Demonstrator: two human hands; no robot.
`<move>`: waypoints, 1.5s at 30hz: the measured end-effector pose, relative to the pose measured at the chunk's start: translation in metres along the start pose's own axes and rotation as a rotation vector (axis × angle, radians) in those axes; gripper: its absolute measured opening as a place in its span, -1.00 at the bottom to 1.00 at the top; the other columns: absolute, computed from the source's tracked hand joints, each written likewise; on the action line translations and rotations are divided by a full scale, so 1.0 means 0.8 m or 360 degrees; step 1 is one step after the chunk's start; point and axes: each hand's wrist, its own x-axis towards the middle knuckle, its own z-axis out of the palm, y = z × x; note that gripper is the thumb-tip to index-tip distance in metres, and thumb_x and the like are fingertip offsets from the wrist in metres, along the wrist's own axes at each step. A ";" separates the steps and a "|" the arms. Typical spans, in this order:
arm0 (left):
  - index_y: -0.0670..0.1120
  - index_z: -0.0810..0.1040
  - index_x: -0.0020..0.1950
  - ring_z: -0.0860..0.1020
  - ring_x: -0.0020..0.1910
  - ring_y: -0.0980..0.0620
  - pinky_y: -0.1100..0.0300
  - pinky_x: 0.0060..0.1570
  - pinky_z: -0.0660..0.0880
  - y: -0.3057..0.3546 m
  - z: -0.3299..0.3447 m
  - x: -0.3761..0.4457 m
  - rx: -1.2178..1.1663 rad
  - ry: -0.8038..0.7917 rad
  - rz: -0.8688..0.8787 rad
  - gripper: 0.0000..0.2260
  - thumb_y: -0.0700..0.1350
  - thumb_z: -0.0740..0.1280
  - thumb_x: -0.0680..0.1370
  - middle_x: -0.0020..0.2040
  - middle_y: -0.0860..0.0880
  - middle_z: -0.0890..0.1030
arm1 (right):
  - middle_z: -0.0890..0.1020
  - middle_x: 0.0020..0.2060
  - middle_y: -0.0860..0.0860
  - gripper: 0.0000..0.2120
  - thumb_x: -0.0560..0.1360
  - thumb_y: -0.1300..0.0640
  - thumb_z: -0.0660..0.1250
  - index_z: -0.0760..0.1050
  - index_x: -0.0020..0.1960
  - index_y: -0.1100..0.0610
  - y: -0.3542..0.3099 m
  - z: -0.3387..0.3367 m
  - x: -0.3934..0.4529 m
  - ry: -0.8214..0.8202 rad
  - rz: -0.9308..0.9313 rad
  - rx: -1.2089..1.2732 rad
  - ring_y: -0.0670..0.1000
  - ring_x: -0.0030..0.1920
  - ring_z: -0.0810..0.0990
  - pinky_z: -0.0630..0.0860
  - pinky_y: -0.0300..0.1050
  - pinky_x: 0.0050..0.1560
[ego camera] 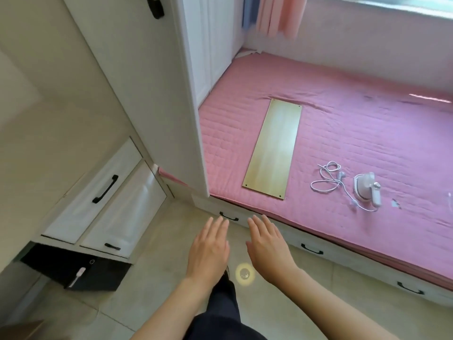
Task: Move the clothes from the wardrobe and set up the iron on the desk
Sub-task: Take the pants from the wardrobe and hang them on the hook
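A small white iron (367, 188) lies on the pink quilted bed (355, 133), its white cord (328, 179) coiled to its left. A light wooden board (274, 148) lies flat on the bed, left of the cord. The white wardrobe (127, 69) stands at the left with its door shut and a black handle (155, 6) near the top. No clothes are visible. My left hand (209, 249) and my right hand (268, 246) hover palm down over the floor in front of the bed, fingers spread, holding nothing.
White drawers with black handles (105, 188) sit low on the left, above a dark box (73, 268). The bed base has drawers with black handles (311, 249). Pink curtains (282, 13) hang by the window. The floor is pale tile with a round drain (244, 274).
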 end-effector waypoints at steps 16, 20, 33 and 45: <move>-0.07 0.22 0.51 0.20 0.49 -0.02 0.04 0.47 0.17 -0.013 -0.028 0.257 0.0031 -0.0051 0.0212 -0.55 -0.06 0.14 0.61 0.48 -0.02 0.31 | 0.57 0.18 0.17 -0.44 0.32 0.13 0.49 0.47 0.27 0.27 0.080 -0.043 0.204 0.0084 0.0187 0.0022 0.25 0.22 0.53 0.50 0.11 0.16; -0.08 0.22 0.51 0.23 0.47 -0.02 0.06 0.47 0.17 -0.006 -0.034 0.298 0.0027 -0.0012 0.0173 -0.54 -0.08 0.18 0.61 0.47 -0.03 0.32 | 0.59 0.17 0.18 -0.44 0.32 0.11 0.50 0.49 0.25 0.28 0.107 -0.051 0.247 0.0087 0.0141 0.0031 0.25 0.21 0.54 0.54 0.12 0.12; -0.15 0.41 0.37 0.44 0.28 -0.06 0.08 0.25 0.43 0.029 -0.054 0.444 0.0025 0.0305 -0.0283 -0.61 -0.16 0.28 0.54 0.29 -0.08 0.52 | 0.36 0.39 0.19 -0.49 0.57 0.10 0.19 0.20 0.46 0.28 0.207 -0.113 0.420 0.0092 -0.0363 0.0005 0.26 0.44 0.22 0.21 0.14 0.42; -0.15 0.42 0.36 0.41 0.30 -0.05 0.08 0.20 0.43 0.003 -0.150 0.552 0.0022 0.0775 -0.0751 -0.65 -0.18 0.23 0.57 0.28 -0.08 0.51 | 0.40 0.36 0.19 -0.50 0.56 0.13 0.20 0.21 0.45 0.28 0.216 -0.180 0.569 0.0156 -0.0821 0.0004 0.25 0.44 0.23 0.24 0.11 0.41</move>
